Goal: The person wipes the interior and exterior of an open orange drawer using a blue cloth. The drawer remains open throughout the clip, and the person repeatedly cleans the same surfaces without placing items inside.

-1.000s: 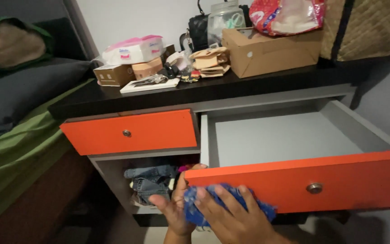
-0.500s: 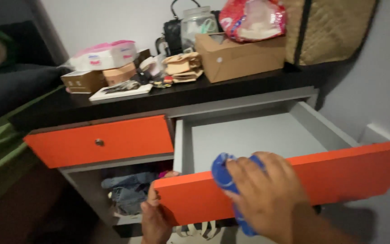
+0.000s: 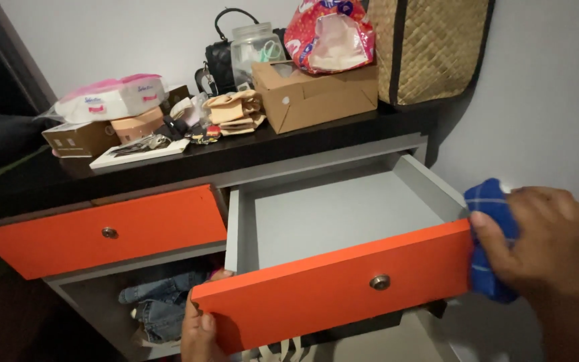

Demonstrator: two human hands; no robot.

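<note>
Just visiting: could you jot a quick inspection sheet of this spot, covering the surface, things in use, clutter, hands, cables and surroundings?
Surface: black dresser top, crowded.
Things in use: open drawer, orange front, inside bare; blue cloth at its right end.
Clutter: cardboard box, black handbag, woven bag, tissue pack.
Hands: right hand grips the cloth; left hand holds the drawer's lower left corner.
Cables: nothing seen.
Surroundings: closed orange drawer, folded jeans below, white wall.

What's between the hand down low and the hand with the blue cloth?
In the head view, the pulled-out drawer's orange front panel, with its round metal knob, spans between the left hand gripping its lower corner and the right hand pressing the blue checked cloth.
</note>
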